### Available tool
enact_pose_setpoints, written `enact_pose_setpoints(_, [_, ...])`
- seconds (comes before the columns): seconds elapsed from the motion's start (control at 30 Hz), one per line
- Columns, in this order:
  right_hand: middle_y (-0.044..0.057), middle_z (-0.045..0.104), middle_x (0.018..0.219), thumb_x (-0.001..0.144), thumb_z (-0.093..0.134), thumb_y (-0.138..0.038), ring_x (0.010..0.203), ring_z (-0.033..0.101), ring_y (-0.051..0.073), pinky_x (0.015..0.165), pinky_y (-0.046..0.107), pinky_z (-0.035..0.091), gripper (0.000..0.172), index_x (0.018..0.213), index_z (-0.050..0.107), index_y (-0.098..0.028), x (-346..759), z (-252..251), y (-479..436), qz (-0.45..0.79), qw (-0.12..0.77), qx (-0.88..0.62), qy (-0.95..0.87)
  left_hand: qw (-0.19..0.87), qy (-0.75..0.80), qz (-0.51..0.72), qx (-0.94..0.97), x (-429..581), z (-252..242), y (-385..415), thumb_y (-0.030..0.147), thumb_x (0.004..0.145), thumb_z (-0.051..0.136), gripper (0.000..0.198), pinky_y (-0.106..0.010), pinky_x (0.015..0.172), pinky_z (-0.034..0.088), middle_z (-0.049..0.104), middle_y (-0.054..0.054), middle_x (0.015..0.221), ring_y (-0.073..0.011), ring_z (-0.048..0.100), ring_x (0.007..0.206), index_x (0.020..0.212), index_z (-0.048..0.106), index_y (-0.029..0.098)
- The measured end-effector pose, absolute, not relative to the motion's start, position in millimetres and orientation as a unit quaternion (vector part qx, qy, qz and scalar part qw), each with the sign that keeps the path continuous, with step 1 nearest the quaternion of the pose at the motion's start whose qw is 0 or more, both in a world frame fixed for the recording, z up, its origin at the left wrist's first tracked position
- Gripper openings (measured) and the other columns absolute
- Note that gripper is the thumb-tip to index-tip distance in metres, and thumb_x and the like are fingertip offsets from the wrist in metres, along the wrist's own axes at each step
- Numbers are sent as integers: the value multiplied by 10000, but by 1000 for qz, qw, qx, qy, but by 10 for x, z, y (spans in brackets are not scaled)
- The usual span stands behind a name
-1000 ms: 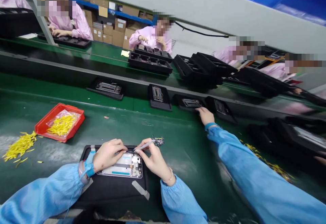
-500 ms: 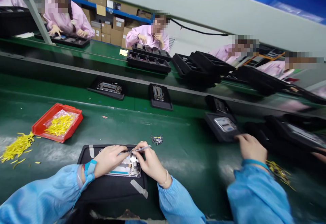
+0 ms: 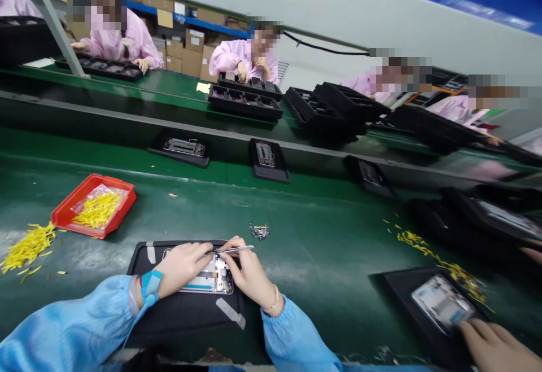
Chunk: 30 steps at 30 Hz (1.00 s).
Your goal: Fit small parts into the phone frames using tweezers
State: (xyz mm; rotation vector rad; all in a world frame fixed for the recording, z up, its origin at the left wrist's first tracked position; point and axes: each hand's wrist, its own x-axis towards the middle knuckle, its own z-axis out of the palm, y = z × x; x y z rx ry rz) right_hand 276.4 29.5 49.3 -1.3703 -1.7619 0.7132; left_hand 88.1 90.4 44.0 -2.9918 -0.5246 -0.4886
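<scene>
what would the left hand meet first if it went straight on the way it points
The left hand would probably meet the tweezer-like tool in the right hand first; depth is unclear.

- Phone (image 3: 208, 280) is showing silver and blue.
- Mat (image 3: 182, 318) is showing black.
- Sleeves (image 3: 292, 335) are showing blue.
- Bin (image 3: 119, 212) is showing red.
- Strips (image 3: 29, 248) are showing yellow.
</scene>
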Motion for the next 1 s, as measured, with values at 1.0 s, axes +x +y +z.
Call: enact_pose_setpoints(1.0, [32,549,869,925,488,-365,800,632,172,716,324,554,138,954,429,-245,2649,473,251,343,534,-543,-550,5,-186,-97,-978,867,441,809,88,933,307,292,-270,683,530,623,-136,1113,-190,634,868,1052,569,137])
